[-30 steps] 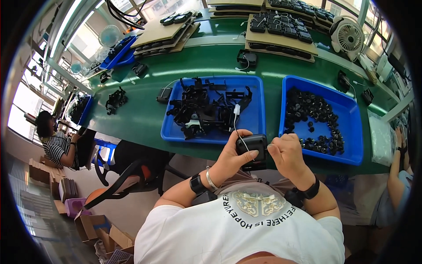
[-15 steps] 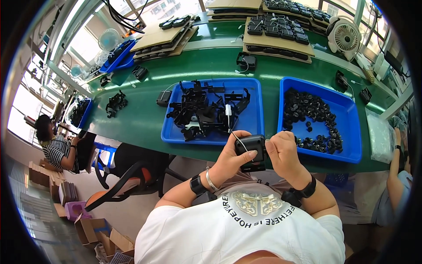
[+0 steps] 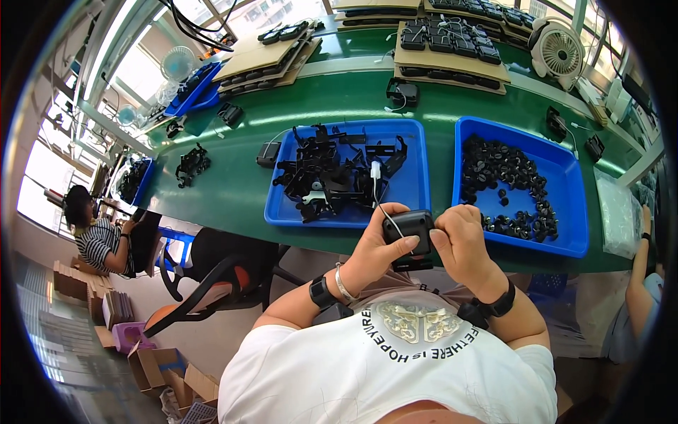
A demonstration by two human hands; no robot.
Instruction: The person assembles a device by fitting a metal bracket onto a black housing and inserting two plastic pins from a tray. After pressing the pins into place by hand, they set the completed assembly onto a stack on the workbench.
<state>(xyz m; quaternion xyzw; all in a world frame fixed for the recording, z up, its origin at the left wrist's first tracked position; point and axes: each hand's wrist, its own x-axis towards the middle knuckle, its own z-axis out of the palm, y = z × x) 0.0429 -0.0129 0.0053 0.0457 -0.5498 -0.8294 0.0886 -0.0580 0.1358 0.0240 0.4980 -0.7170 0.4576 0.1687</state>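
Note:
My left hand is wrapped round a small black plastic box-shaped device, its thumb across the face. A white cable runs from the device up to a white connector, over the left tray's near part. At the device's right side my right hand is closed in a pinch; whatever its fingertips grip there is hidden. Just beyond the hands lies a blue tray of black brackets, with a small silver wrench among them. Right of it, another blue tray holds many small black knobs.
On the green bench are loose black brackets and several black devices. Stacked cardboard sheets carry more devices at the back, near a white fan. A clear plastic bag lies at right. Other people sit at both sides.
The view has shifted slightly, so the bench and trays appear a little further right. My hands keep the same hold at the device, which looks slightly more turned toward the view.

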